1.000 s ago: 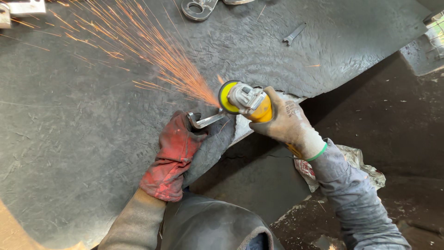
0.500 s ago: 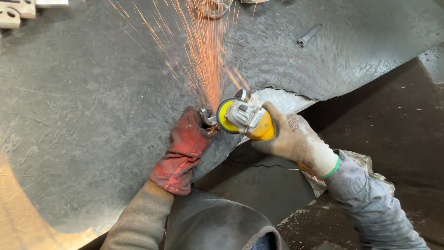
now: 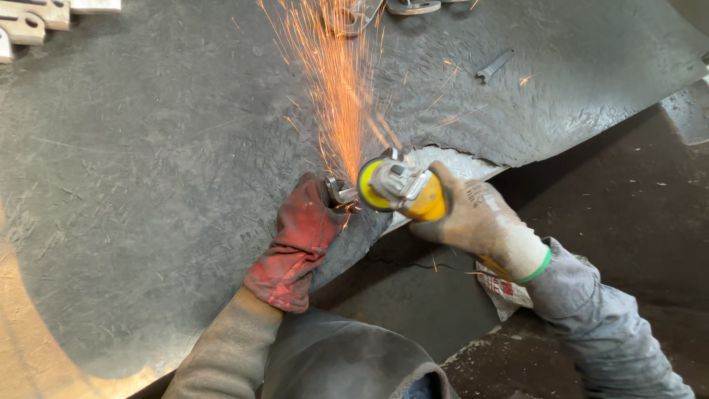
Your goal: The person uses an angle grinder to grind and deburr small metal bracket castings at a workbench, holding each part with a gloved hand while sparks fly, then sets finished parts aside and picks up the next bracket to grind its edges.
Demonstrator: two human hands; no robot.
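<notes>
My left hand (image 3: 295,240), in a red glove, lies on the bench (image 3: 148,185) with its fingers closed around a small metal part (image 3: 338,193), pinning it at the bench edge. My right hand (image 3: 480,222), in a grey glove with a green cuff, is wrapped tight round the yellow body of the grinder (image 3: 402,193), fingers fully closed on it. The grinder head sits just right of the part, its disc touching the part's end; the exact contact point is hidden by the glare. Sparks (image 3: 336,96) stream from that contact away from me across the bench, in a narrow fan. The bench surface is a dark, scarred mat, torn at its near edge beside the grinder, with a pale strip showing under the tear. A small spanner (image 3: 495,65) lies on the mat well apart to the far right. Flat metal pieces (image 3: 33,18) sit at the far left corner, and more metal pieces (image 3: 410,7) lie at the far edge beyond the sparks. A crumpled bag (image 3: 506,292) lies on the floor under my right forearm
</notes>
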